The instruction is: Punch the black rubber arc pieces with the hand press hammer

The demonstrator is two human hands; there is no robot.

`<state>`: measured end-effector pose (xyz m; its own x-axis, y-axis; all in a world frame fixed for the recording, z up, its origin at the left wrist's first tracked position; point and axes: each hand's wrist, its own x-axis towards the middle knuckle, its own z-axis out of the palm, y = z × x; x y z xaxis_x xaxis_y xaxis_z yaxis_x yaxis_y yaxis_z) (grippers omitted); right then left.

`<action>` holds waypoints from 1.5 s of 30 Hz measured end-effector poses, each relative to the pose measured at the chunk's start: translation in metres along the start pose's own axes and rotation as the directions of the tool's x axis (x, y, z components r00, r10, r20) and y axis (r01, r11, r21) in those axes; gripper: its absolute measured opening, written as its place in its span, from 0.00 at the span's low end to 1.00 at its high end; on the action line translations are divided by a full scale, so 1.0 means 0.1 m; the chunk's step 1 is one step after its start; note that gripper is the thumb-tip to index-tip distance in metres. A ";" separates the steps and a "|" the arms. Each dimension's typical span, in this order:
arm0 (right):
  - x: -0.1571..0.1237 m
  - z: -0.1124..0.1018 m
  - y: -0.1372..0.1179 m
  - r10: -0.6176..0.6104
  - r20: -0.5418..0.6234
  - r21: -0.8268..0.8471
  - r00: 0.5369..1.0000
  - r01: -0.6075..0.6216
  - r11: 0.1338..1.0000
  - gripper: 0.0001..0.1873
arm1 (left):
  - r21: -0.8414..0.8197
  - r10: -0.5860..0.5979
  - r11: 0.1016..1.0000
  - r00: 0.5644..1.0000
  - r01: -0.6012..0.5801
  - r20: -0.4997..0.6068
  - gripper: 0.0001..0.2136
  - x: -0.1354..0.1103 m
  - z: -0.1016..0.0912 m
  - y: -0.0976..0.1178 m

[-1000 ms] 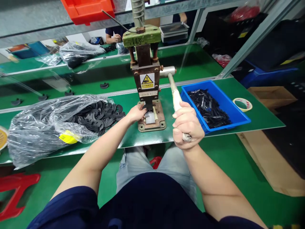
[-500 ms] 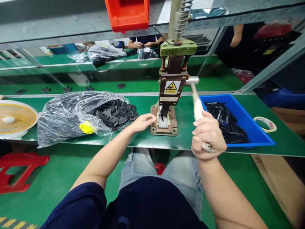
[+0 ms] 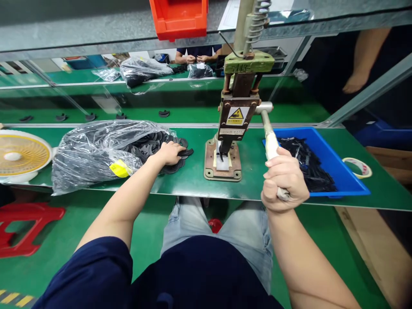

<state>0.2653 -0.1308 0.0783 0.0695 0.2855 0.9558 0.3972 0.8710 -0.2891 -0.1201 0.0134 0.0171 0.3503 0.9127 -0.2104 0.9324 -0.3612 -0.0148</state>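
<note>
My left hand (image 3: 171,153) is at the right edge of a pile of flat black crescent-shaped pieces (image 3: 146,148), which spill from a clear plastic bag (image 3: 86,148). Its fingers are closed on one curved black piece (image 3: 186,152) that pokes out past the fingertips. My right hand (image 3: 285,182) is wrapped round the pale, tape-covered lever (image 3: 271,143) of a hand press (image 3: 236,113). Below the ram, a small dark hooked part (image 3: 221,158) shows over the white block (image 3: 222,164) on the press base (image 3: 209,171).
A blue tray (image 3: 350,182) of thin black parts stands right of the lever, with a tape roll (image 3: 365,168) beside it. A fan (image 3: 24,156) lies left. An orange bin (image 3: 180,25) sits on the shelf above. Across the bench, a co-worker's hands (image 3: 196,59) handle something small.
My left hand has moved left from the press base to the pile of black pieces. My right hand has stayed on the lever. The view has shifted slightly.
</note>
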 end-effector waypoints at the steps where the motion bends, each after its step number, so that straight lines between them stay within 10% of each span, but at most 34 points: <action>1: 0.00 -0.01 0.00 0.001 0.007 -0.006 1.000 -0.001 1.000 0.07 | 0.003 0.018 1.000 1.000 -0.018 0.002 0.28 0.02 -0.01 0.02; 18: -0.01 0.00 -0.03 0.040 -0.001 -0.031 0.999 -0.040 0.999 0.10 | 0.044 -0.052 0.998 0.998 0.053 -0.017 0.26 0.35 -0.17 0.48; 24: 0.00 -0.01 -0.03 0.012 0.016 -0.036 1.000 -0.012 0.999 0.09 | -0.211 -0.138 0.971 0.985 0.113 -0.105 0.15 0.32 -0.16 0.40; 27: 0.00 0.00 -0.03 0.015 0.005 -0.036 1.000 -0.015 0.999 0.09 | -0.621 -0.225 0.778 0.965 0.096 -0.132 0.10 0.23 -0.11 0.45; 32: -0.03 -0.01 -0.04 0.012 0.012 -0.042 1.000 -0.011 0.999 0.09 | -0.990 -0.127 0.105 0.988 0.097 0.083 0.10 0.09 -0.06 0.85; 45: -0.03 -0.03 -0.08 0.028 0.033 -0.065 0.999 -0.026 0.998 0.11 | -0.987 -0.128 0.153 0.992 0.040 0.021 0.12 0.42 0.03 1.27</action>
<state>0.2646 -0.1393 0.0778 0.0509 0.3228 0.9451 0.4541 0.8353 -0.3098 0.0129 0.0048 0.0031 0.2263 0.9473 -0.2269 0.2450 0.1701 0.9545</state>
